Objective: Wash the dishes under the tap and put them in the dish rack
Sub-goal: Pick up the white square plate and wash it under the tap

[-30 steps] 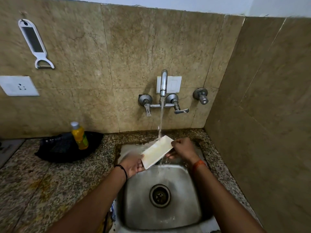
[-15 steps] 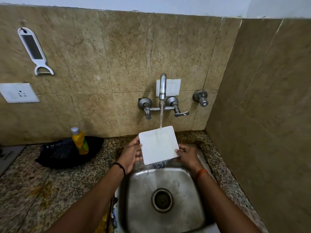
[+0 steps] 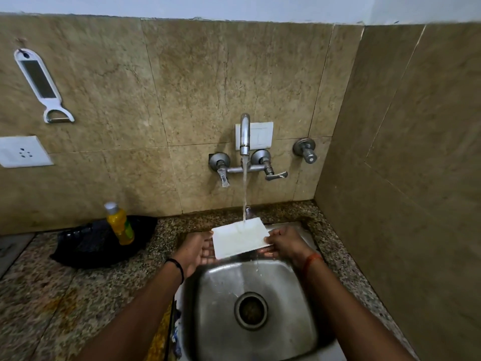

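A square white plate (image 3: 238, 238) is held nearly flat over the back of the steel sink (image 3: 221, 295). Water from the wall tap (image 3: 244, 134) falls onto its far edge and drips off the near side. My left hand (image 3: 196, 250) supports the plate's left edge, its fingers partly under the plate. My right hand (image 3: 285, 243) grips the right edge with curled fingers. No dish rack is in view.
A yellow bottle (image 3: 120, 224) stands on a black tray (image 3: 86, 246) on the speckled counter (image 3: 52, 295), left of the sink. A peeler (image 3: 43, 86) and a socket (image 3: 23, 151) are on the tiled wall. A tiled side wall (image 3: 403, 178) closes the right.
The plate has tipped from facing me upright to lying nearly flat under the stream. Both hands have lowered slightly with it.
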`<state>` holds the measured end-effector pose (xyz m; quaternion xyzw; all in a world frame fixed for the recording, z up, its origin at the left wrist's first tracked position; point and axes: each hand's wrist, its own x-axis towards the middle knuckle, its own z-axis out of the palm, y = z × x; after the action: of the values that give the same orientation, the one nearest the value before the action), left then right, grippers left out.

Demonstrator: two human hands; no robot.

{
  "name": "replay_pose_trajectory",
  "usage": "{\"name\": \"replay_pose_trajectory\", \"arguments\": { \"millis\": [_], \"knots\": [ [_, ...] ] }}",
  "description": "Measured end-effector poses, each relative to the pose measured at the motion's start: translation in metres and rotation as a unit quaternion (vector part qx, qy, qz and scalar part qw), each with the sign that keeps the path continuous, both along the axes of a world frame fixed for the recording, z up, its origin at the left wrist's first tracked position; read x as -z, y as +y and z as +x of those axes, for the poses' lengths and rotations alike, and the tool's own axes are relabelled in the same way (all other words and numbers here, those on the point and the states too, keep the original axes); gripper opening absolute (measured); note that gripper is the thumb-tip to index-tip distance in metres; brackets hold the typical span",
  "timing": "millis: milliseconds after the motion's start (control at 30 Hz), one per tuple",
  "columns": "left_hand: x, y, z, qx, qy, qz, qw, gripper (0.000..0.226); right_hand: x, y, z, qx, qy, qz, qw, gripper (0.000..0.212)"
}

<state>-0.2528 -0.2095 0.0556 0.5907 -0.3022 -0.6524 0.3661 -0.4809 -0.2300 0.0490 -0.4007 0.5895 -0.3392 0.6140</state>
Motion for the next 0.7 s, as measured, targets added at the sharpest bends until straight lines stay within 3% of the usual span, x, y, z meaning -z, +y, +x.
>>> {"name": "replay_pose_trajectory", "arguments": {
  "millis": [133, 300, 433, 533, 667, 700],
  "knots": [
    [0.011, 0.003, -0.011, 0.04, 0.032, 0.067, 0.996, 0.051, -0.011, -0.003, -0.013, -0.035, 0.159, -0.136, 0.977, 0.028],
    [0.017, -0.005, -0.015, 0.028, 0.093, 0.079, 0.992, 0.08, -0.011, 0.004, -0.024, -0.055, 0.151, -0.244, 0.956, 0.035],
    [0.011, -0.015, -0.017, -0.004, 0.145, 0.091, 0.985, 0.087, 0.002, 0.009, -0.032, -0.07, 0.174, -0.301, 0.935, 0.039],
    [0.007, -0.018, -0.019, -0.046, 0.197, 0.095, 0.975, 0.076, 0.013, 0.014, -0.037, -0.105, 0.212, -0.353, 0.905, 0.034],
    [0.005, -0.024, -0.029, -0.133, 0.217, 0.063, 0.965, 0.018, 0.021, 0.02, -0.035, -0.111, 0.294, -0.427, 0.848, 0.05],
    [0.006, -0.026, -0.031, -0.146, 0.213, 0.057, 0.965, 0.014, 0.023, 0.02, -0.035, -0.106, 0.314, -0.447, 0.831, 0.052]
  ]
}}
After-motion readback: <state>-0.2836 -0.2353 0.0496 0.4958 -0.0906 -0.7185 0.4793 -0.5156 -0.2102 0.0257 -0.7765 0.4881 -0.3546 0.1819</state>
